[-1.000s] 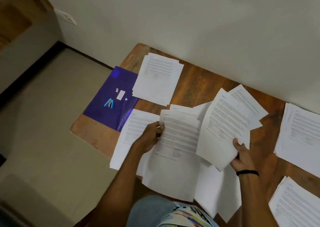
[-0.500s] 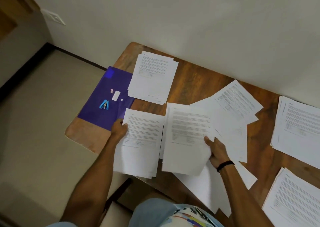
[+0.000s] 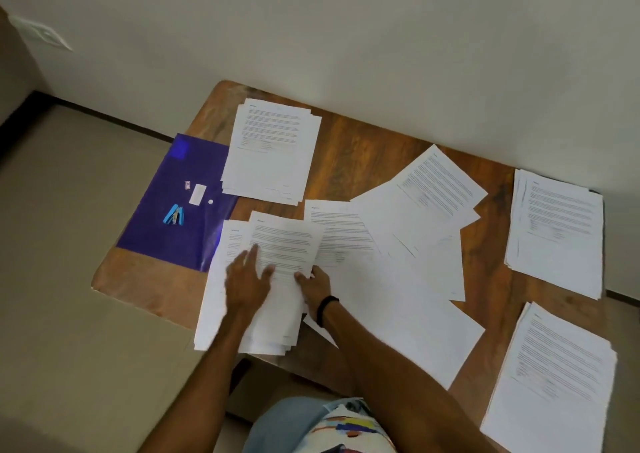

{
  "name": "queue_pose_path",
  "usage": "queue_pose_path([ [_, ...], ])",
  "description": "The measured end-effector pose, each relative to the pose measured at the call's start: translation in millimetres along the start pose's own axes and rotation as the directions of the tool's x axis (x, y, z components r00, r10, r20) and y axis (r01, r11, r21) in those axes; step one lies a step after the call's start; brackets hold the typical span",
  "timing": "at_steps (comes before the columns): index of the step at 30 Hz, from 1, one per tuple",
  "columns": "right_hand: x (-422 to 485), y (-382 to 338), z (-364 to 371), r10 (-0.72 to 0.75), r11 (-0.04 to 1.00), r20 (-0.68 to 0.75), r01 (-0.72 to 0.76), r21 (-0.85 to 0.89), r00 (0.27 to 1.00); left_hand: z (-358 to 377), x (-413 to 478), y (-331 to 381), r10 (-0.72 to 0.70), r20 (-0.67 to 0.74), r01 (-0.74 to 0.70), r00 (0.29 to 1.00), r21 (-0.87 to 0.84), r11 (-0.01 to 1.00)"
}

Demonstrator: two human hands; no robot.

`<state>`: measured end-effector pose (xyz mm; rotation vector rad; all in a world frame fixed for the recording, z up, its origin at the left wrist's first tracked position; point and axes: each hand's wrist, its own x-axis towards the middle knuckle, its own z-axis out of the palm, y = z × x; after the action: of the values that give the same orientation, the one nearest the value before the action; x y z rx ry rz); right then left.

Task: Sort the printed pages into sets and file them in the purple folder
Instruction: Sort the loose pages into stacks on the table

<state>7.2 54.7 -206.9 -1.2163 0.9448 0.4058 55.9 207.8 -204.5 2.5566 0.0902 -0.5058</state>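
Well, the step was laying a sheet onto the front-left pile. To do it well, I think: match the heading first, then square the corners w/ the pile before letting go, so the sets do not mix. The left hand lay flat on the pile, fingers spread, pressing it. The right hand pinched the sheet's right edge, thumb on top. The folder lay flat at the table's left end, just beside the pile, w/ a stapler on it.
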Motion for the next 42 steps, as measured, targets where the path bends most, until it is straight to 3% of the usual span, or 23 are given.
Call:
queue_pose_path([
  [2,3.9,-0.2,-0.3,-0.025,0.995,0.009,0.026,-0.093,1.0,22.9,-14.1,9.6,-0.014,0.121,-0.008,0.993,0.176,0.984],
  [5,-1.8,-8.9,-12.9,-0.106,0.965,0.039,0.113,-0.237,0.994,40.3,-30.2,12.5,-0.159,0.216,0.082,0.963,0.329,0.941],
  [8,-3.4,-12.7,-37.0,-0.173,0.916,0.04,0.176,-0.36,0.984,43.2,-33.3,5.6,-0.282,0.204,0.193,0.938,0.37,0.909],
  [12,-1.3,-3.6,-74.1,-0.224,0.829,-0.03,0.175,-0.532,0.974,38.4,-30.1,-2.0,-0.327,0.157,0.25,0.932,0.374,0.893],
  [15,-4.4,10.2,-105.4,-0.313,0.687,-0.06,0.182,-0.704,0.948,36.3,-25.3,9.8,-0.333,0.096,0.271,0.938,0.395,0.878],
  [19,-5.5,32.1,-140.1,-0.351,0.368,-0.052,0.087,-0.926,0.935,46.8,-5.4,57.1,-0.167,0.045,0.146,0.985,0.297,0.944],
  [21,-9.1,39.2,-150.8,-0.334,0.3,-0.055,0.051,-0.953,0.941,55.5,13.9,85.6,-0.1,0.07,0.081,0.993,0.234,0.969],
  [25,-12.8,44.3,-163.2,-0.311,0.309,-0.03,0.071,-0.949,0.95,70.4,51.0,132.9,-0.044,0.139,0.026,0.989,0.131,0.991],
  [29,-11.9,41.5,-170.7,-0.285,0.341,0.004,0.106,-0.934,0.958,76.7,69.2,154.7,-0.008,0.109,-0.002,0.994,0.094,0.996],
  [34,-11.1,35.2,-182.2,-0.27,0.365,0.043,0.144,-0.92,0.962,74.8,90.4,176.9,-0.151,0.043,0.152,0.988,-0.027,0.988],
  [39,-11.2,33.3,-188.8,-0.277,0.402,0.047,0.16,-0.902,0.96,46.4,84.8,171.8,0.074,0.175,-0.068,0.982,-0.037,0.997],
  [42,-10.5,31.6,-189.3,-0.262,0.424,0.049,0.161,-0.891,0.964,30.1,57.6,188.8,0.219,-0.035,-0.222,0.975,-0.2,0.954],
])
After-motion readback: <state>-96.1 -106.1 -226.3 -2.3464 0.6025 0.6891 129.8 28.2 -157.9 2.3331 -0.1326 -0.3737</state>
